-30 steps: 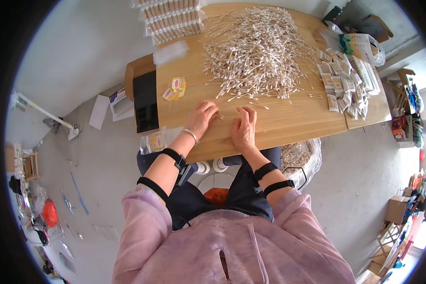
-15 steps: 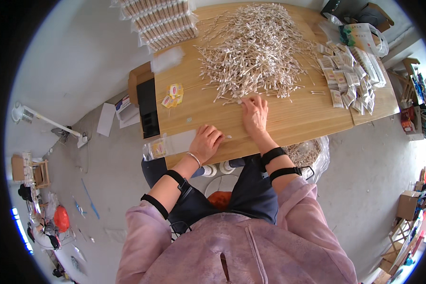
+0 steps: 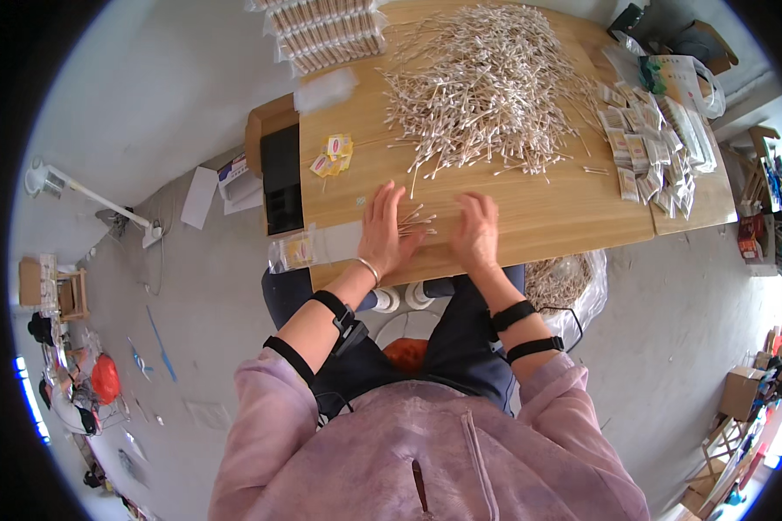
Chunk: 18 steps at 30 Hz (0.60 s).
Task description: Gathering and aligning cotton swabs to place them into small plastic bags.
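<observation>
Several cotton swabs (image 3: 415, 222) fan out from my left hand (image 3: 387, 233), lying between its thumb and palm with their white tips toward the right. The fingers of that hand are long and point away from me. A short gap to the right, my right hand (image 3: 475, 234) is held over the table, slightly blurred, its fingers bent and apart with nothing visible in them. Beyond both hands spreads a large heap of loose cotton swabs (image 3: 487, 91). Beside my left hand lie a clear plastic bag (image 3: 337, 242) and a packet with a yellow label (image 3: 297, 250).
Small yellow cards (image 3: 333, 156) lie on the wooden table (image 3: 547, 213). Filled swab packets (image 3: 647, 152) pile up at the right, and stacked packs (image 3: 326, 35) stand at the far left. A bag of loose swabs (image 3: 560, 282) sits below the table's front edge.
My right hand has drawn back from the edge of the heap toward me. My left hand has straightened its fingers, and more cotton swabs now show beside it. The view has shifted slightly.
</observation>
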Motion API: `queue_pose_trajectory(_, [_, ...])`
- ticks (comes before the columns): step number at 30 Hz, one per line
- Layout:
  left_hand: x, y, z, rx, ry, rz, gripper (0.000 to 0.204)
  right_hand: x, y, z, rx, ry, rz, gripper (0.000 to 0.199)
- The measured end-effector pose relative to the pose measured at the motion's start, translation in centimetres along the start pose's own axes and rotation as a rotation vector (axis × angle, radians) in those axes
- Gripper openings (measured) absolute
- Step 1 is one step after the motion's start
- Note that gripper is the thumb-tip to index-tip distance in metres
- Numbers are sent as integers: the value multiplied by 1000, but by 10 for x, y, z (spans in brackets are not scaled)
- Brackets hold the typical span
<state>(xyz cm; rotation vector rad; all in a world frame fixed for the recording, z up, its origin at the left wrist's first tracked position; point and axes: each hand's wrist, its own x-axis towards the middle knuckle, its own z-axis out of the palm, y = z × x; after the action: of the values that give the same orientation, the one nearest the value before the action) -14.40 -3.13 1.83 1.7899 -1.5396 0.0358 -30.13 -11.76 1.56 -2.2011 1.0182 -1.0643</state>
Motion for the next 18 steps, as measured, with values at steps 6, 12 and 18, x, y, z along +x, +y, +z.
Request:
queue_pose_trajectory(6, [47,-13,30,46,-75,-282,52,-9,12,-5,-179,49,44,22])
queue_pose_trajectory(12, [82,-25,47,93,-113,-214,41,-8,5,-7,-267,-31,47,25])
queue_pose_trajectory(18, [88,-33,49,55,-161,-113,10,-6,2,-4,-288,-44,67,25])
